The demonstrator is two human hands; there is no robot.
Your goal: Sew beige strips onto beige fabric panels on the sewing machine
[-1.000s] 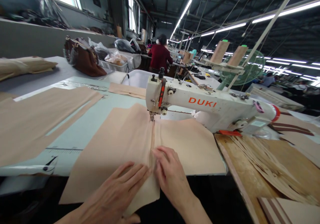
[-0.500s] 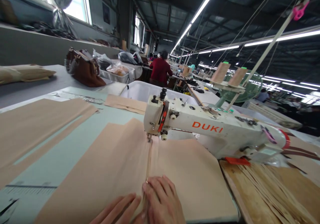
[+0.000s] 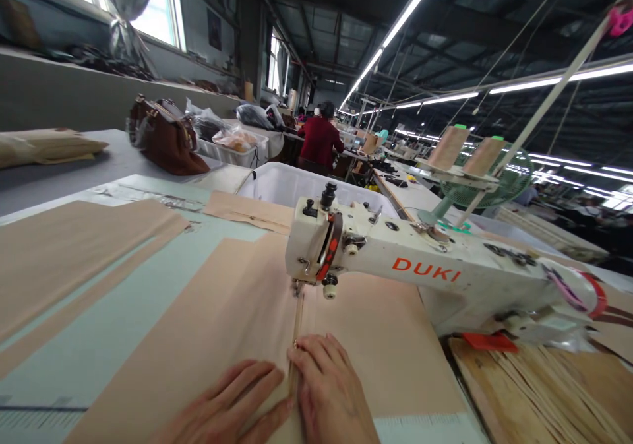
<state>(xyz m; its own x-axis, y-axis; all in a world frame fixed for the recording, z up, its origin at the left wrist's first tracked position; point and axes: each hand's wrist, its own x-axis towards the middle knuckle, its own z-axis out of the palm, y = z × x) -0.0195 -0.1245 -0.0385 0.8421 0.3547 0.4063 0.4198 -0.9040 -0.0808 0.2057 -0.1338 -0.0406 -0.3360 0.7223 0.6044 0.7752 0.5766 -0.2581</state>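
A beige fabric panel (image 3: 208,338) with a zipper seam (image 3: 297,322) down its middle lies under the needle of a white DUKI sewing machine (image 3: 420,276). My left hand (image 3: 227,404) lies flat on the fabric left of the seam, fingers stretched out. Just right of the seam, my right hand (image 3: 329,394) presses down with fingers together, their tips at the zipper. Neither hand holds anything.
More beige fabric pieces (image 3: 74,253) lie to the left on the pale green table (image 3: 123,318). A white bin (image 3: 291,183) stands behind the machine. A brown bag (image 3: 165,137) sits at back left, thread cones (image 3: 448,147) and a green fan (image 3: 494,180) at right. A person in red (image 3: 320,142) works far off.
The view has moved closer to the machine and lifted. Both hands slid forward along the seam toward the needle, and the fabric fed further under the presser foot.
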